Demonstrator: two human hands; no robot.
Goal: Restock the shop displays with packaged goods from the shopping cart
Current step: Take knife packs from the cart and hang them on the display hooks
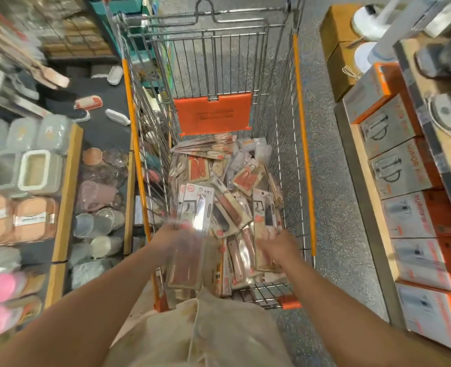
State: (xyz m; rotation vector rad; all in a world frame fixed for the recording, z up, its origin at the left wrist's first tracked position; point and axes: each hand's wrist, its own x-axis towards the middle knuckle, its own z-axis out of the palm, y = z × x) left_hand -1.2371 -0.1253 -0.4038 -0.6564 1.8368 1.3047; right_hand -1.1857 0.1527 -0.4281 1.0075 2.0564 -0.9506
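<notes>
While the left hand (176, 239) grips a knife pack (186, 263) at lower centre, the right hand (277, 247), grip blurred, reaches packs (245, 207) lying lengthwise ahead.

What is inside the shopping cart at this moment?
The shopping cart holds a loose heap of flat packaged goods, several showing knives. Both hands reach in: left hand, right hand. Lower layers are covered by the heap.

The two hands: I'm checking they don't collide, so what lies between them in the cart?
Head view: packaged knives piled in the cart lie between the left hand and the right hand.
</notes>
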